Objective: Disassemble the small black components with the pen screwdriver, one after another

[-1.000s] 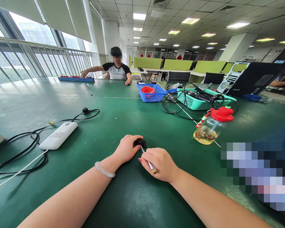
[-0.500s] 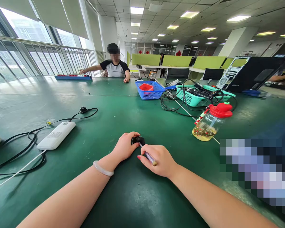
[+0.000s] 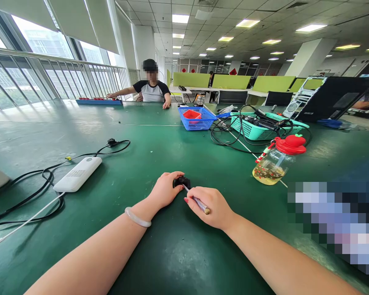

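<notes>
My left hand (image 3: 167, 189) pinches a small black part (image 3: 182, 181) against the green tabletop; its exact kind is too small to make out. My right hand (image 3: 209, 207) is closed around a slim screwdriver (image 3: 200, 204) with a clear purplish handle and a gold-coloured end cap. The screwdriver slants down to the left, and its thin metal tip meets the near side of the black part. Both hands are close together at the middle of the table. A pale bangle (image 3: 137, 217) circles my left wrist.
Left lie a white power bank (image 3: 78, 174) and black cables (image 3: 44, 174). Right stands a red-lidded bottle (image 3: 272, 166). Beyond are a blue basket (image 3: 197, 121) and a teal basket (image 3: 254, 132) with tangled wires. A person (image 3: 152, 90) sits at the far edge beside a blue tray (image 3: 99, 102).
The whole view has shifted slightly, so everything sits a little further right. Both hands keep their hold on the black part and the screwdriver, with the tip still on the part.
</notes>
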Tool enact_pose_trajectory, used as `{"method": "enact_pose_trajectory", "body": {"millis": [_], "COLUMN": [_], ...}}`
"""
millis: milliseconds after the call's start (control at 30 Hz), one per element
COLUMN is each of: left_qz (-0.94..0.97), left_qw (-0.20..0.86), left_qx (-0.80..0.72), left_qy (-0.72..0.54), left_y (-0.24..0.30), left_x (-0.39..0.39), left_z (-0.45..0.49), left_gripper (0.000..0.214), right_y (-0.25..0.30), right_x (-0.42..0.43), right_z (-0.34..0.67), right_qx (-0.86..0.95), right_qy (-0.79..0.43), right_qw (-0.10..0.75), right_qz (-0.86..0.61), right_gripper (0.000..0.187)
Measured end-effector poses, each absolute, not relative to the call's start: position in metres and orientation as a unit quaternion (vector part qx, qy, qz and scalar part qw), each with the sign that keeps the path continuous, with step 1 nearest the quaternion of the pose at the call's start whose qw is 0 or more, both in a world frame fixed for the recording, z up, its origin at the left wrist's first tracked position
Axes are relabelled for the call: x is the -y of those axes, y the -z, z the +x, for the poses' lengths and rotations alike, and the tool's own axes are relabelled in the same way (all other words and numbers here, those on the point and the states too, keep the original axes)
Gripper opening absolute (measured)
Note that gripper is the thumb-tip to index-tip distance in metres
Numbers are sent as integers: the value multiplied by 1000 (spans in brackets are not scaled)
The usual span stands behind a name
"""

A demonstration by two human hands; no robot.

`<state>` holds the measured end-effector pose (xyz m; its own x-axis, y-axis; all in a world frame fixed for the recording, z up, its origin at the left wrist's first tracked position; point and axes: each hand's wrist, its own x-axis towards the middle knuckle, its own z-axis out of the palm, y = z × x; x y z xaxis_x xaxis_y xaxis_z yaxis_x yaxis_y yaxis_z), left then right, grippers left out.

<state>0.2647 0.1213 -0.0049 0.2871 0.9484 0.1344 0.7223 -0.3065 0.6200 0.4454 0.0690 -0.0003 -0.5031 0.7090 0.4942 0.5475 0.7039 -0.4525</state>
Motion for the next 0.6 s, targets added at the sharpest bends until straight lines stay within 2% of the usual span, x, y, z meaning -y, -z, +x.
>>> {"method": "enact_pose_trajectory", "body": {"millis": [433,600], "left_qz": [772,771], "left_qw": [227,235], "left_qx": [-538,-536], "left_qy": [-251,-251], "left_y": [7,6], "left_x": [-123,-123], "left_z": [263,262], "left_gripper": [39,41], "right_y": [-3,-2], "right_x": [-67,-67], "right_z": [447,446], "right_qx": [855,851], "right_qy": [-138,-128], "right_qw": [318,336], "right_qz": [-385,-383], "right_gripper": [18,20]}}
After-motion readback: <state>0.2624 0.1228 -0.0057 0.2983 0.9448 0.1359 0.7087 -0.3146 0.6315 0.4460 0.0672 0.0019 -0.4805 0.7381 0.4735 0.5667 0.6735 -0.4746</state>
